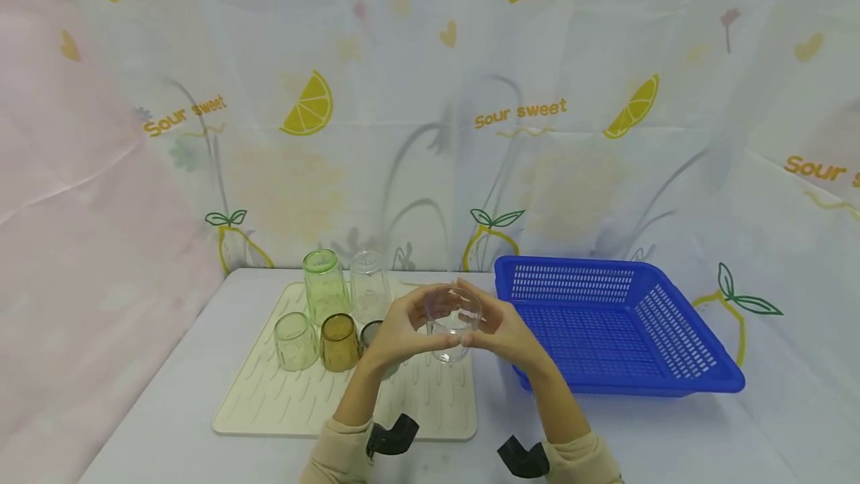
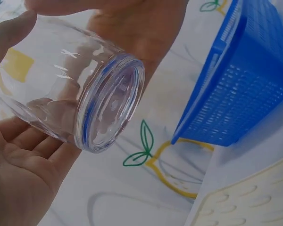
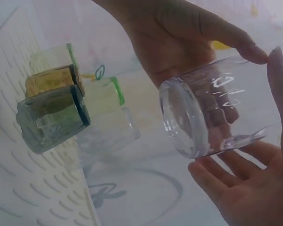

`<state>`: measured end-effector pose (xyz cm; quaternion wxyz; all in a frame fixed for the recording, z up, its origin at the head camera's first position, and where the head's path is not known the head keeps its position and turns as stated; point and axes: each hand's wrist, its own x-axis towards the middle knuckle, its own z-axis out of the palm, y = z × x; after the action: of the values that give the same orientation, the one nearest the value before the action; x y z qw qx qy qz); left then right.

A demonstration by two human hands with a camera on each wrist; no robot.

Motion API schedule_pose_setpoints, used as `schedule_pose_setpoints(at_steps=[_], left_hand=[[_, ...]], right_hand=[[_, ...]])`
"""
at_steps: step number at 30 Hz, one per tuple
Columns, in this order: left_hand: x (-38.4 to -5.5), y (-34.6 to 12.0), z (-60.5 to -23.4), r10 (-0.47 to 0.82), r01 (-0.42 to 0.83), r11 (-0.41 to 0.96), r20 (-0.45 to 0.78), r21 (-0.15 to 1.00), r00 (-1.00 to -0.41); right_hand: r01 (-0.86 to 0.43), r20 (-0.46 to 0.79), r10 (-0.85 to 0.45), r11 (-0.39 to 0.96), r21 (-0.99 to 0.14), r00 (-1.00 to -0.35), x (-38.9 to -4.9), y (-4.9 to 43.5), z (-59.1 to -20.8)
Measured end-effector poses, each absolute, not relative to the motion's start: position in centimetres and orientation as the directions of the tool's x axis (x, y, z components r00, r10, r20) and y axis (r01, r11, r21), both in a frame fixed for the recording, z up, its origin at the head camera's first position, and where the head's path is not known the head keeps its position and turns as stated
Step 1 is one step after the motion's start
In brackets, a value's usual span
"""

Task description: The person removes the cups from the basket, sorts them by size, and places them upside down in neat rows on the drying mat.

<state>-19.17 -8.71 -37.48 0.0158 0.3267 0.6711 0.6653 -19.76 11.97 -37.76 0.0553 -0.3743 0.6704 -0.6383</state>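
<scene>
A clear short glass (image 1: pixel 445 355) is held up between both hands above the right side of the cream drying mat (image 1: pixel 423 413). My left hand (image 1: pixel 406 326) curls round its left side and my right hand (image 1: pixel 505 326) round its right, thumbs meeting at the near side. In the left wrist view the glass (image 2: pixel 52 80) lies tilted, its thick base toward the lower right. From the right wrist, the glass (image 3: pixel 188 122) shows bright reflections on its wall. Near the left hand stands a grey glass (image 3: pixel 54 120), partly hidden by that hand in the head view.
On the mat stand a tall green glass (image 1: pixel 325 290), a tall clear glass (image 1: pixel 369 293), a short pale green glass (image 1: pixel 295 346) and an amber glass (image 1: pixel 339 348). A blue plastic basket (image 1: pixel 625 383) sits to the right. A lemon-printed curtain (image 1: pixel 403 110) hangs behind the table.
</scene>
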Motion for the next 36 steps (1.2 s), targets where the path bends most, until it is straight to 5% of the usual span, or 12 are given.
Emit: schedule_pose_setpoints(at_steps=[11, 20, 28, 36], left_hand=[[-19.3, -8.4, -36.6, 0.447, 0.489, -0.111, 0.483, 0.865, -0.753], [-19.4, -9.0, -37.0, 0.445, 0.539, -0.17, 0.552, 0.825, -0.705], [-19.1, -10.1, -37.4, 0.467, 0.453, -0.103, 0.445, 0.886, -0.764], [-18.8, -10.1, -38.1, 0.498, 0.352, -0.097, 0.352, 0.931, -0.792]], right_hand=[[-0.288, 0.313, -0.523, -0.13, -0.949, -0.793, -18.9, 10.5, -41.5], [-0.23, 0.366, -0.462, -0.326, -0.917, -0.808, -18.5, 11.2, -42.1], [-0.229, 0.361, -0.372, -0.354, -0.907, -0.855, -18.6, 12.8, -41.0], [-0.311, 0.46, -0.355, -0.402, -0.861, -0.814, -19.0, 13.8, -40.0]])
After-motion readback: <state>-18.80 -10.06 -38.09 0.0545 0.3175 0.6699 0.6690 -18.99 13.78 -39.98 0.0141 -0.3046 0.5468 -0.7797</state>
